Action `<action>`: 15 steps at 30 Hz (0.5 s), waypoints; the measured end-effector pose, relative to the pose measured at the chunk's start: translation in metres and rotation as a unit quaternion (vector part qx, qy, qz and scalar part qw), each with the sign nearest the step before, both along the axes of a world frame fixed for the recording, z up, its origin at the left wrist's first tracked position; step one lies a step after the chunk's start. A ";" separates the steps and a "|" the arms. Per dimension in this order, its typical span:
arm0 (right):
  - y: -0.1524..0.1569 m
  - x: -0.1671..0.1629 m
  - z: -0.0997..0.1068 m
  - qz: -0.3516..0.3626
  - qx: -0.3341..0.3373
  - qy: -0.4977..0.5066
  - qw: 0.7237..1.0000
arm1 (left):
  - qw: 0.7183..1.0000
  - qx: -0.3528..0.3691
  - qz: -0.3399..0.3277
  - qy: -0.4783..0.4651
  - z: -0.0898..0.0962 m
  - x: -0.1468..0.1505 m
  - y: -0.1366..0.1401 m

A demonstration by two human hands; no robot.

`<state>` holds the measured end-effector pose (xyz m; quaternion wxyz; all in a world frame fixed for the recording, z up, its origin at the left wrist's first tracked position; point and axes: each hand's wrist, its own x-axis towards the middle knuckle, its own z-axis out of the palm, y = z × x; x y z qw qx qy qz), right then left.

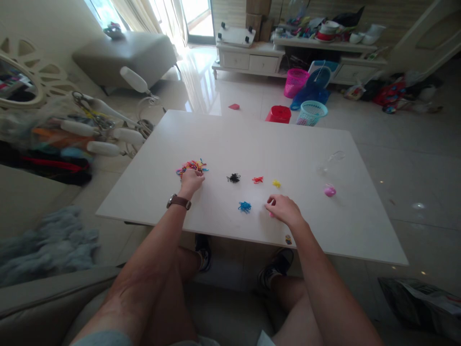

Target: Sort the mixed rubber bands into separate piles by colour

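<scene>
black strand pile point(234, 178) as landmark. mixed strands point(191, 165) left of it; left hand point(192, 182) at them, fingertips bunched, grasp can't be told. right hand point(284, 208) right of it and nearer, by pink bits point(272, 215), fingers curled, grasp also unclear. step in hand, likely: picking by colour; next move calls for pinching 1 strand. red pile point(258, 180) and yellow pile point(276, 183) right of it, blue pile point(245, 207) nearer: low sweep could scatter these 3.

The white table point(216, 139) bears a multicoloured pile point(193, 165), black heap point(234, 178), red heap point(258, 179), yellow heap point(276, 183) and blue heap point(245, 207).
</scene>
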<state>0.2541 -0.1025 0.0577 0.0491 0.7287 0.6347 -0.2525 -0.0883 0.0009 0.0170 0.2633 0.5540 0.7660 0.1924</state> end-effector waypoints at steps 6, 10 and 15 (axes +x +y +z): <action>0.000 -0.002 0.002 -0.002 -0.002 0.008 1.000 | 0.998 0.058 0.034 0.000 0.002 -0.001 0.001; 0.000 -0.003 0.001 0.004 -0.004 0.014 1.000 | 0.995 0.078 0.062 0.008 0.000 -0.001 0.001; 0.000 -0.005 0.002 0.006 -0.005 0.018 1.000 | 0.993 0.084 0.087 0.012 0.000 -0.003 0.000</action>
